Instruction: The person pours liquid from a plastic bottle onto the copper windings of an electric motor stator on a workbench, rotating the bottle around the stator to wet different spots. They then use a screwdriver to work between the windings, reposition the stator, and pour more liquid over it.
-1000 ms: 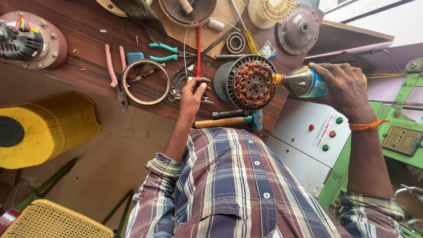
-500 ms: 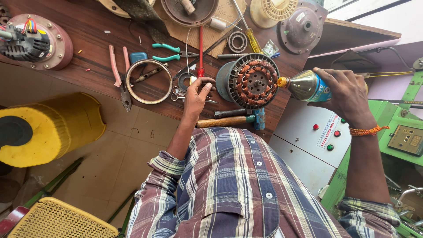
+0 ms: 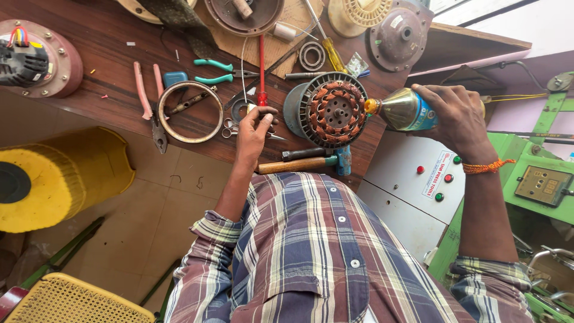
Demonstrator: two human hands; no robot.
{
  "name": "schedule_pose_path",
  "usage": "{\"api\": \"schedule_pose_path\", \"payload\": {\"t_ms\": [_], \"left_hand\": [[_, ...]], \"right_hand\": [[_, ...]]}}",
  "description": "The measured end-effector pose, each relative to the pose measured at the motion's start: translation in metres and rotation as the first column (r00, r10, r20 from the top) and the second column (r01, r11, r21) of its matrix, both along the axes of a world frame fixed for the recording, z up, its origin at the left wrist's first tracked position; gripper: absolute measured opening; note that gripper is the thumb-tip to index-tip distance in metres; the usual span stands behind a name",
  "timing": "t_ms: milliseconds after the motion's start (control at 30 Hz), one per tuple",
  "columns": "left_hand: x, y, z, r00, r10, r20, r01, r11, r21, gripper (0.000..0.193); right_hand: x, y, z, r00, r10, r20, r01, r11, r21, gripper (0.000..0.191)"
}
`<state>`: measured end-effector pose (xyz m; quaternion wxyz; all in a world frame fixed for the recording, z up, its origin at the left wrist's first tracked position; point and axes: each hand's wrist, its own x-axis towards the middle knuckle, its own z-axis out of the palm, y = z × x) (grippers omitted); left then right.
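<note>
Spray can [image 3: 406, 109] in right hand's [image 3: 457, 113] closed grip, nozzle already at wound stator [image 3: 332, 110] by desk's [image 3: 107, 96] front edge; left hand's [image 3: 257, 128] grip unclear

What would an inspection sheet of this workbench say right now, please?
Surface: dark wooden workbench, crowded.
Job's things: copper-wound stator lying on its side; spray can with its nozzle at the stator's rim.
Clutter: hammer, green-handled pliers, red screwdriver, metal ring, bearing, motor cover.
Grips: right hand shut on spray can; left hand fingertips by scissors.
Cables: coloured wires on a motor.
Surroundings: yellow drum, green machine.
</note>
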<state>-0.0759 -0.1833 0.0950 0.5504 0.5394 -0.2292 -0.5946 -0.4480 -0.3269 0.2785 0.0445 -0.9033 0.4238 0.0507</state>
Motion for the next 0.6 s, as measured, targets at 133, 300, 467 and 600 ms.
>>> {"api": "schedule_pose_path", "payload": {"t_ms": [133, 300, 467, 600], "left_hand": [[-0.002, -0.001, -0.004, 1.0, 0.011, -0.024, -0.012, 0.999, -0.035, 0.016], [-0.002, -0.002, -0.004, 1.0, -0.003, 0.009, 0.003, 1.0, -0.019, 0.017], [-0.001, -0.003, 0.001, 1.0, -0.014, 0.011, 0.014, 0.999, 0.041, 0.017], [0.0, -0.003, 0.003, 1.0, -0.011, 0.023, 0.01, 1.0, 0.029, 0.017]], "right_hand": [[0.004, -0.006, 0.0, 1.0, 0.023, 0.011, -0.023, 1.0, -0.001, 0.093], [0.006, -0.015, -0.001, 0.998, 0.049, 0.027, -0.049, 0.999, 0.0, 0.095], [0.005, -0.019, -0.004, 0.998, 0.048, 0.051, -0.049, 0.999, 0.024, 0.099], [0.004, -0.015, -0.004, 0.998, 0.014, 0.062, -0.018, 0.998, 0.061, 0.101]]}}
